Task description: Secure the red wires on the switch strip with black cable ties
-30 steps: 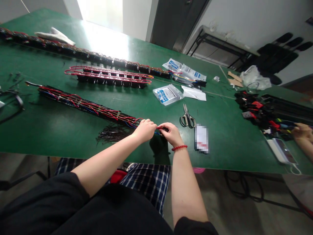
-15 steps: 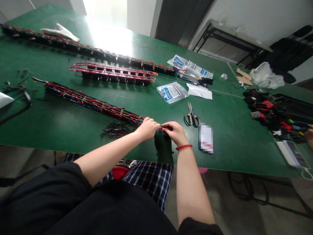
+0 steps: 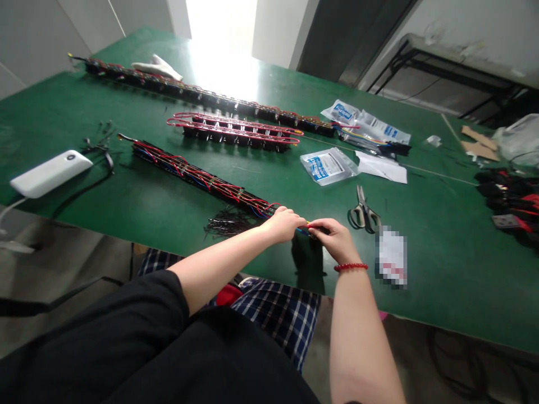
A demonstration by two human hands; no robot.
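Note:
A long black strip with red, blue and brown wires lies slantwise on the green table. Over its right end my left hand is closed on the wires. Just beyond, my right hand, with a red bead bracelet at the wrist, pinches the wire ends. Red, yellow and blue wire shows between the two hands; a dark piece under the right fingers is partly hidden. A heap of black cable ties lies close to my left forearm.
Scissors and a blurred-out white item lie right of my hands. Farther back are plastic bags, a red-wired bundle and another long wired strip. A white power bank sits at left.
The view has swung left, so everything sits farther right and the white power bank now shows fully. Both hands keep hold at the strip's right end; a yellow wire now shows between them.

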